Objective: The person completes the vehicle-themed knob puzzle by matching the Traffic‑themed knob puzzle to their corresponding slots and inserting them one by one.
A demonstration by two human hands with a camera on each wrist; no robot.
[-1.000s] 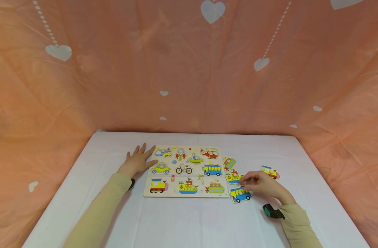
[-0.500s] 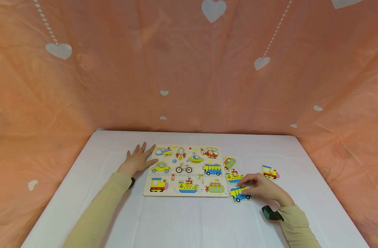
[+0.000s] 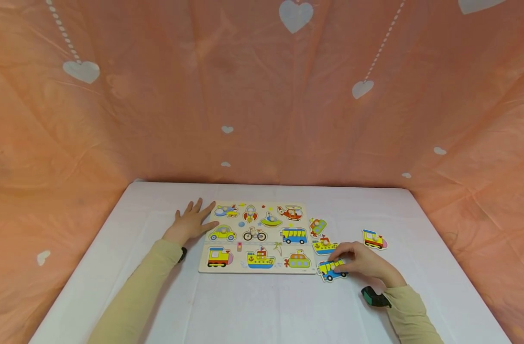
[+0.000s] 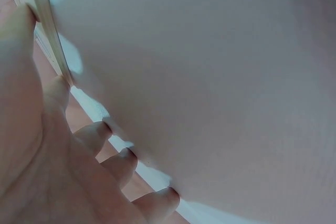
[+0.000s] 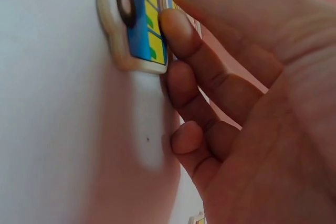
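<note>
My left hand lies with fingers spread at the left edge of a wooden puzzle board. In the left wrist view, the thumb touches the board's edge. My right hand pinches at the middle of a blue and yellow bus piece, just off the board's lower right corner. The fingers cover the bus's knob. Close up, the bus piece lies flat near the white surface, and the other fingertips rest curled beside it.
Right of the board lie a ship piece, a submarine piece and, farther right, a train piece. Knobbed pieces such as the car sit on the board. An orange curtain rises behind the white table.
My right hand has come down from beside the ship piece onto the bus piece, and its fingers have closed at the knob. The left hand stays still.
</note>
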